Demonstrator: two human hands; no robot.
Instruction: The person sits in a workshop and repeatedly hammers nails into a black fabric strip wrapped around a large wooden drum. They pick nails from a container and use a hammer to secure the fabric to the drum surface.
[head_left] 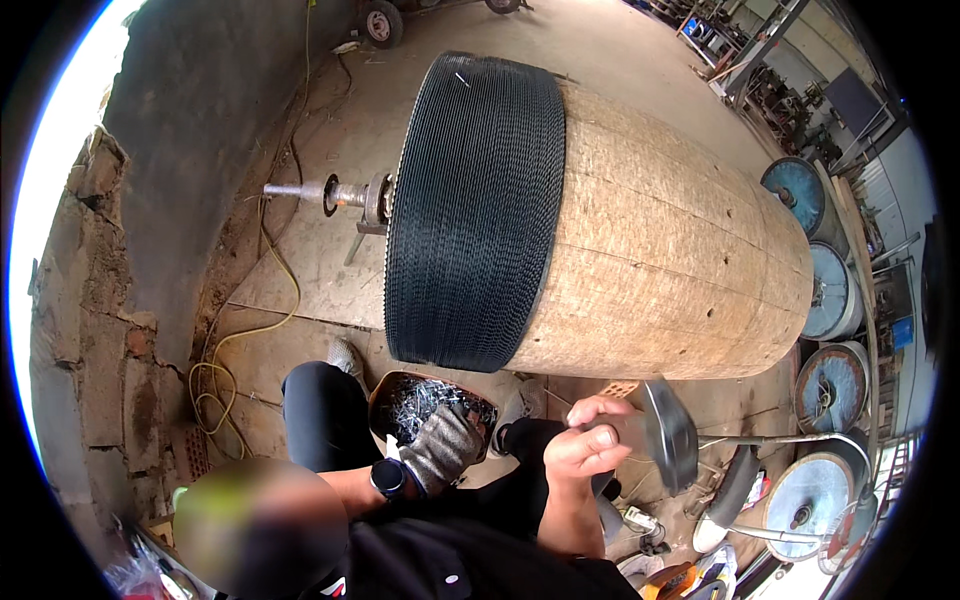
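Observation:
My left hand point(441, 452), in a grey knitted glove and with a dark watch at the wrist, reaches into an open box point(385, 384) between my legs. Loose silver nails point(418, 402) fill the box, and the fingertips are partly lost among them, so their grip is unclear. On the right, my bare right hand point(590, 440) is closed round the handle of a hammer point(672, 435), its dark head turned to the right. Ahead lies a big wooden roller point(665, 235) on its side, its left part covered with tight rows of black toothed strip point(475, 215).
A metal shaft point(345, 194) sticks out of the roller's left end. Yellow cable point(293, 290) loops over the floor beside a broken brick wall point(105, 390). Several round blue-grey drum ends point(828, 385) line the right side, near a fan point(850, 535). Shoes point(715, 570) lie at lower right.

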